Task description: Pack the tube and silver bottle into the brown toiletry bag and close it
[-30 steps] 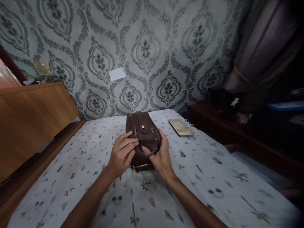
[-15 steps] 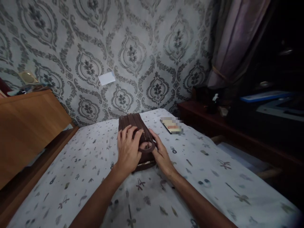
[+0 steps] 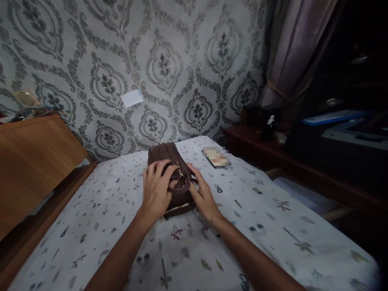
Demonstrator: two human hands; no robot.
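Observation:
A brown handbag (image 3: 162, 151) with gold zips lies on the bed in the middle of the head view. My left hand (image 3: 157, 186) grips its left side, with the fingers curled over the top and the thumb near the loop handle (image 3: 182, 189). On the opposite side, my right hand (image 3: 203, 196) holds the bag by its right edge, thumb by the handle and fingers along the side. Between the hands the top zip (image 3: 179, 167) shows, with its metal pull near the handle. Another gold zip (image 3: 182, 207) runs along the near end. My left fingertips are partly hidden.
A phone (image 3: 215, 157), its screen blurred out, lies on the patterned bedsheet (image 3: 242, 258) right of the bag. A wooden headboard-like panel (image 3: 39, 153) stands at left. Dark red furniture (image 3: 242, 139) runs along the right, and a patterned wall (image 3: 169, 105) closes off the back.
The view has shifted slightly, so everything sits a little further left. My left thumb and fingers have drawn back from the top zip, which now shows more. Both hands stay on the handbag.

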